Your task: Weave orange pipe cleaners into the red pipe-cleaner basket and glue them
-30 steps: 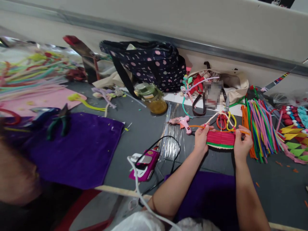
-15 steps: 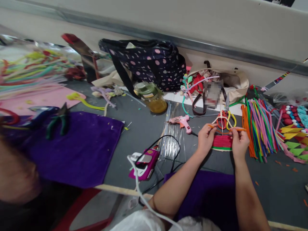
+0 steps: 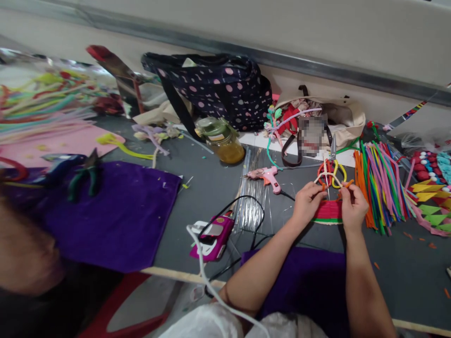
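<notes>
Grey worktop (image 3: 211, 188) against pale wall (image 3: 317, 28). Striped red-green panel (image 3: 329, 212) well back from front edge, right of middle; bands look joined already. Fingers of left hand (image 3: 308, 202) and right hand (image 3: 354, 209) pinch orange strip (image 3: 348, 183) just beyond it (strip bent, apparently not yet fixed). Against one second ago: hands nearer together, strip no longer stretched straight.

- On the right, the pipe-cleaner bundle (image 3: 384, 183) walls off our right hand (image 3: 354, 206).
- On the far side, the scissors (image 3: 333, 148), then the beige bag (image 3: 355, 131), block us.
- Leftward, the pink glue gun (image 3: 270, 178) and magenta device (image 3: 221, 237) obstruct our left hand (image 3: 309, 201).
- We could pass over bare worktop (image 3: 405, 277) at near right, or between jar (image 3: 227, 148) and left purple cloth (image 3: 123, 216).
</notes>
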### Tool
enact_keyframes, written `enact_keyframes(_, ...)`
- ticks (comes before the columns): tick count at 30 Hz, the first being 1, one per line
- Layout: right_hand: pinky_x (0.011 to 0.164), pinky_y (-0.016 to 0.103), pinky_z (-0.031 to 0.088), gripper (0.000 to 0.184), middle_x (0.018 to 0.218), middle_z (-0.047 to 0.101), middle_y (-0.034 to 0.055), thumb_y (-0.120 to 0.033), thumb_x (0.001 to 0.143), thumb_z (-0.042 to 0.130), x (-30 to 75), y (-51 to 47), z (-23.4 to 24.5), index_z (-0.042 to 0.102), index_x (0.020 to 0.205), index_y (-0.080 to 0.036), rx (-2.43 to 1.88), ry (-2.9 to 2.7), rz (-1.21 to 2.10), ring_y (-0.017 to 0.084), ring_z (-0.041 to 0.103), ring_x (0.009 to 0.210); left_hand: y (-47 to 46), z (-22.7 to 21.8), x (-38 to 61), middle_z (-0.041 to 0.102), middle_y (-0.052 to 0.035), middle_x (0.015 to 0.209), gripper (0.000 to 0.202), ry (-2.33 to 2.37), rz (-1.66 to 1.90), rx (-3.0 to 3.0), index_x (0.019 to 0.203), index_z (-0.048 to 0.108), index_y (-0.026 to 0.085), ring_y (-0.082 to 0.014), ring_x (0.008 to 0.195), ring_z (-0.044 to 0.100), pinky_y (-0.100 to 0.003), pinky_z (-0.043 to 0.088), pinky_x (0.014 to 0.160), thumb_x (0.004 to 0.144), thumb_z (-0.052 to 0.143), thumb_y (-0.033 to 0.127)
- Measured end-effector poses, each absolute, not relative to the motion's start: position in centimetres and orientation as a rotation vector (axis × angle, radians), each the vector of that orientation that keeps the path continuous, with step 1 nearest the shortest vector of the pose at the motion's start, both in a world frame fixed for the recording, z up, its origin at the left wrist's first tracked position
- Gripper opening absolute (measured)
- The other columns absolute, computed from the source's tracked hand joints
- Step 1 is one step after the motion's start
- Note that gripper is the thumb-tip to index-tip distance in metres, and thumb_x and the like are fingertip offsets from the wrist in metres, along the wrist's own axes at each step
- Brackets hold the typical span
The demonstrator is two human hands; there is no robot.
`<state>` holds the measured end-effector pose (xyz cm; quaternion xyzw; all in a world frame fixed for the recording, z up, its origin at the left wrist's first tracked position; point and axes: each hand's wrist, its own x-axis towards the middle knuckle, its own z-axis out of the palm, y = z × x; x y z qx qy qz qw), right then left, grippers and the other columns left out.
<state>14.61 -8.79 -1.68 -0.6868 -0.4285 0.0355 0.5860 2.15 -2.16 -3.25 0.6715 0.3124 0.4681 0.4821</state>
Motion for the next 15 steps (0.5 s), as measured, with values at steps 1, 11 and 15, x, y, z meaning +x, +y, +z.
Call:
enact_keyframes(1,0.067,0.027,0.050,0.020,0.084,0.069,0.0041,-0.034,0.089,0.057,14.6,-8.8,-1.6,0.068,0.094,-0.019,-1.584,-0.994,0.073,0.015,0.064,0.070,-2.2,-3.2,2.2,0.058,-0.0012,0.072,0.014,0.753,1.130,1.637,0.091,0.075,0.019,-0.0125,0.070,0.055,-0.024,0.043,0.066,0.084,0.062,0.021)
enact_keyframes(11,0.069,0.031,0.053,0.008,0.085,0.067,0.0037,-0.025,0.085,0.062,13.9,-9.1,-0.9,0.068,0.091,-0.021,-1.432,-1.160,0.037,0.017,0.064,0.076,-3.0,-2.0,2.1,0.066,-0.0043,0.077,0.014,0.633,1.208,1.595,0.088,0.074,0.018,-0.0130,0.072,0.060,-0.025,0.046,0.067,0.085,0.063,0.024)
enact_keyframes(15,0.074,0.033,0.052,0.009,0.082,0.067,0.0033,-0.021,0.087,0.058,13.7,-9.1,-0.4,0.068,0.086,-0.022,-1.412,-1.345,0.045,0.017,0.064,0.079,-3.2,-1.7,1.9,0.068,-0.0039,0.075,0.016,0.668,1.250,1.589,0.093,0.074,0.018,-0.0123,0.069,0.060,-0.024,0.047,0.065,0.086,0.062,0.026)
